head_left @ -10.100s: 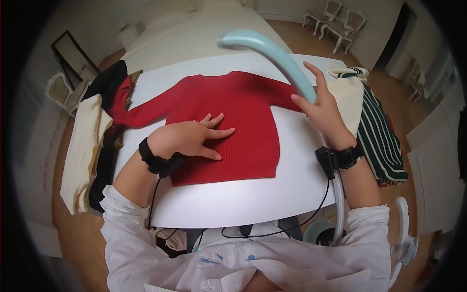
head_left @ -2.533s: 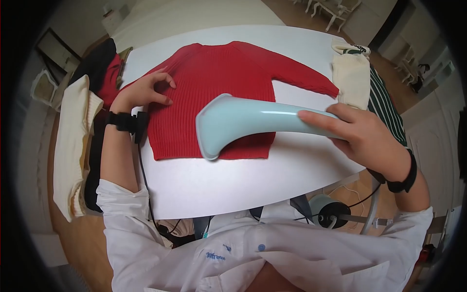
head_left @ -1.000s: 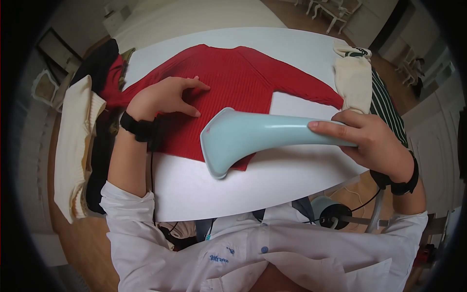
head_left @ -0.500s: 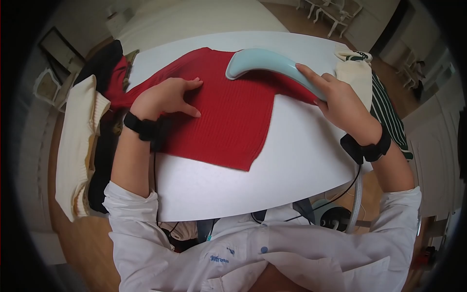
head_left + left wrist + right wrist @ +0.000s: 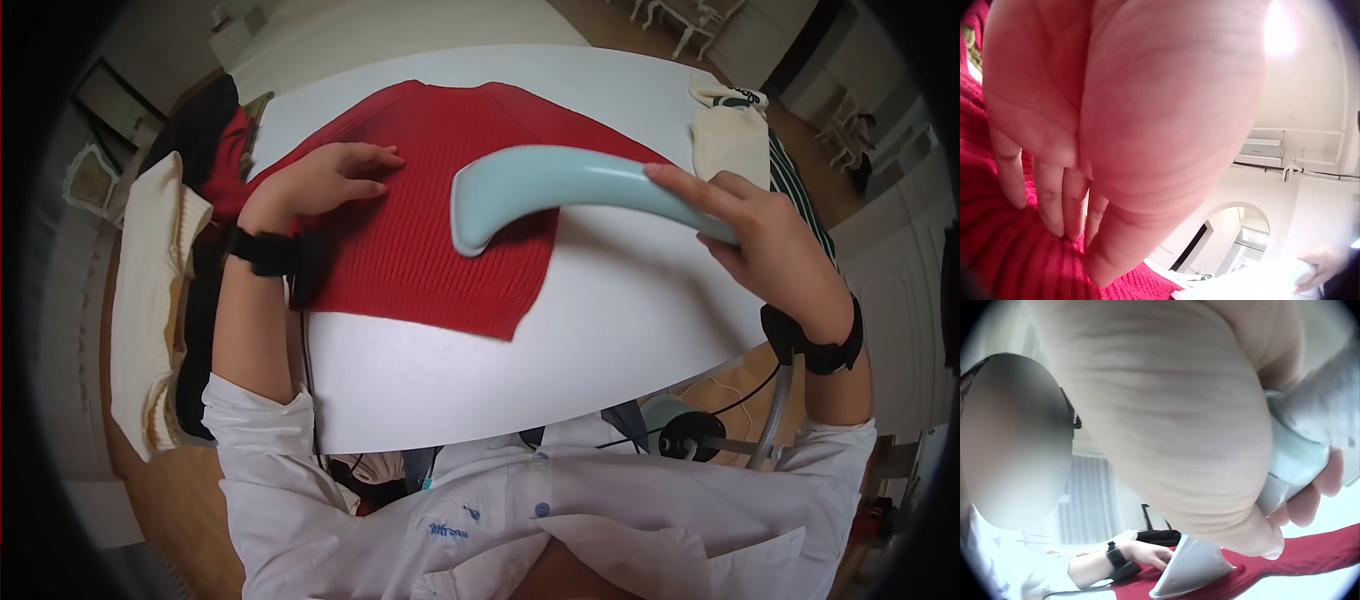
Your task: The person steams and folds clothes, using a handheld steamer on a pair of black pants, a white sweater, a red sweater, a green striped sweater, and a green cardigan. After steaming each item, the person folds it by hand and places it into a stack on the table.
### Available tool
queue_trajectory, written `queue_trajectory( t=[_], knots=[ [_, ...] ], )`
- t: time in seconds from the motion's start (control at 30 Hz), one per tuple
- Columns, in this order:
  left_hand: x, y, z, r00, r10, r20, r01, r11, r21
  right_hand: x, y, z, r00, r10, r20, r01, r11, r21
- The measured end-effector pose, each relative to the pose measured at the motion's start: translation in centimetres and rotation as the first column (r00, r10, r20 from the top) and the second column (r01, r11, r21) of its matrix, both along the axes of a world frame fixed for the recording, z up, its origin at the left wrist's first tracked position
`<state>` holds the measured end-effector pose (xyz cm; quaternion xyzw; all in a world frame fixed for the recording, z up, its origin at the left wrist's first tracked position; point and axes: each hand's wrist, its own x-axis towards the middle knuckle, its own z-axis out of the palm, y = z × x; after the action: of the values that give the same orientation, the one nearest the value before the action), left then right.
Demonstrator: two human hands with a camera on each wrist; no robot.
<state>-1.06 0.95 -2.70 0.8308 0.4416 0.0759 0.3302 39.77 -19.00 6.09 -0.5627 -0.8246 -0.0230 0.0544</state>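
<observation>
A red ribbed sweater (image 5: pixel 420 260) lies spread on a white board, its lower right hem corner skewed to a point. My right hand (image 5: pixel 785 245) grips the handle of a pale blue garment steamer (image 5: pixel 540 180), index finger stretched along the top. The steamer's wide head overlaps the right half of the sweater's body. In the right wrist view, the fingers wrap the handle near the hose (image 5: pixel 1329 400). My left hand (image 5: pixel 320 185) rests on the left side of the sweater, fingers extended and thumb apart; the left wrist view shows fingertips (image 5: pixel 1054 219) touching the knit.
Folded cream knitwear (image 5: pixel 150 310) and dark clothes (image 5: pixel 195 140) are piled at the board's left edge. Cream garments (image 5: pixel 730 145) and a green striped one (image 5: pixel 800 190) lie at the right. The steamer base (image 5: pixel 685 430) stands below the board (image 5: pixel 600 370), near cables.
Over the last half second the steamer has come from the right shoulder down onto the sweater's body. Earlier, the left hand shifted and the hem skewed. The left hand now stays on the sweater's left side.
</observation>
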Motion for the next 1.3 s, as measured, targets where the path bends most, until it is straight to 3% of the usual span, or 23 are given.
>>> queue_trajectory(
  t=[0.17,0.3,0.4,0.47,0.53,0.73,0.8,0.93,1.07,1.13,1.3],
  knots=[
    [0.5,0.0,0.0,0.999,-0.039,-0.001,0.039,0.999,0.001,1.7,0.3,-1.3,0.998,-0.016,-0.058,0.017,1.0,0.013],
    [1.3,-1.0,0.1,0.996,-0.031,-0.083,0.042,0.99,0.135,1.0,-0.6,-0.5,0.999,-0.004,-0.049,0.006,0.999,0.041],
    [1.4,-0.6,-0.1,0.997,-0.047,-0.061,0.056,0.987,0.153,2.1,-0.2,-1.0,0.998,0.017,-0.064,-0.006,0.988,0.157],
    [1.3,-0.2,-0.4,0.997,-0.068,-0.04,0.073,0.987,0.146,2.9,0.4,-1.6,0.996,-0.075,-0.04,0.082,0.973,0.214],
    [1.2,0.0,-0.9,0.996,-0.078,-0.044,0.086,0.968,0.235,3.8,0.6,-1.4,0.997,-0.084,0.001,0.082,0.981,0.176],
    [1.2,-0.4,-0.4,0.999,-0.031,-0.042,0.04,0.969,0.245,4.0,-1.3,-0.3,0.999,-0.032,-0.032,0.033,0.999,0.035],
    [1.0,0.1,-0.8,0.998,-0.049,-0.032,0.056,0.961,0.269,3.8,-2.1,-0.1,0.986,0.102,-0.13,-0.105,0.994,-0.02],
    [0.9,0.2,-0.3,0.995,-0.07,-0.071,0.088,0.955,0.283,3.9,-3.2,0.5,0.98,0.152,-0.132,-0.158,0.987,-0.033],
    [0.7,0.4,-0.5,0.995,-0.087,-0.055,0.099,0.955,0.28,4.0,-2.7,0.1,0.997,0.032,-0.073,-0.029,0.999,0.039],
    [0.7,0.3,-0.6,0.994,-0.083,-0.067,0.099,0.954,0.284,4.2,-1.8,-0.7,0.991,-0.126,0.052,0.118,0.985,0.129],
    [0.8,0.1,-0.5,0.996,-0.078,-0.05,0.089,0.951,0.296,5.0,-1.8,-0.5,0.997,-0.072,-0.018,0.073,0.992,0.098]
  ],
)
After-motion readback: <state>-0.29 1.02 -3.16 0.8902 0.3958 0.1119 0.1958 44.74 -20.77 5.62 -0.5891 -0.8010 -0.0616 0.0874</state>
